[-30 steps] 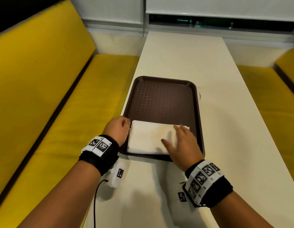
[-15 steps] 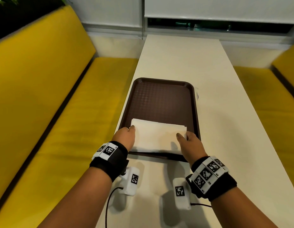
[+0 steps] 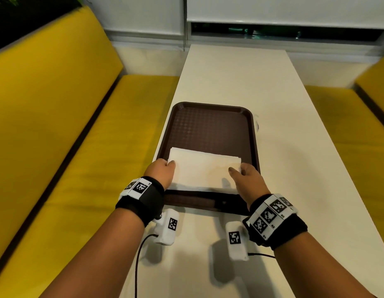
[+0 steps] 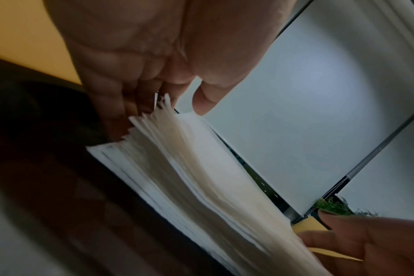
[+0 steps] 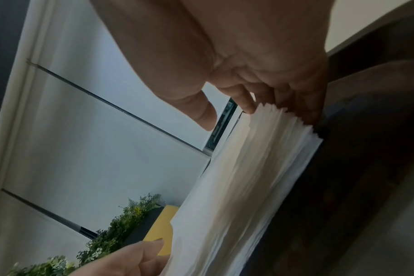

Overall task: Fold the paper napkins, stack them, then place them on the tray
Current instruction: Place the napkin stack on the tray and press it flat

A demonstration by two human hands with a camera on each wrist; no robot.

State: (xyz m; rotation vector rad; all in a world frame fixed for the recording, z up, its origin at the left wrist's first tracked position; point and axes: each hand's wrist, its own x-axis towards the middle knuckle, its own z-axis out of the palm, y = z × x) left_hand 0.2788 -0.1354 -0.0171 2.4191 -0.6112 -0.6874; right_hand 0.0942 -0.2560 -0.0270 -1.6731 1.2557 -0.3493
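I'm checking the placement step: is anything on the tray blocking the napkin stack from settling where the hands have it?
Nothing visible does. The napkin stack already lies on the near part of the tray, with the left hand and right hand at its two ends. The rest of the tray shows only its bare brown surface.

The napkins (image 3: 203, 171) are soft, matt white paper in thin layers. The tray (image 3: 210, 127) looks like dark brown plastic with a fine bumpy texture. The table (image 3: 294, 160) is smooth, matt off-white. The benches (image 3: 83, 168) are matt yellow upholstery.
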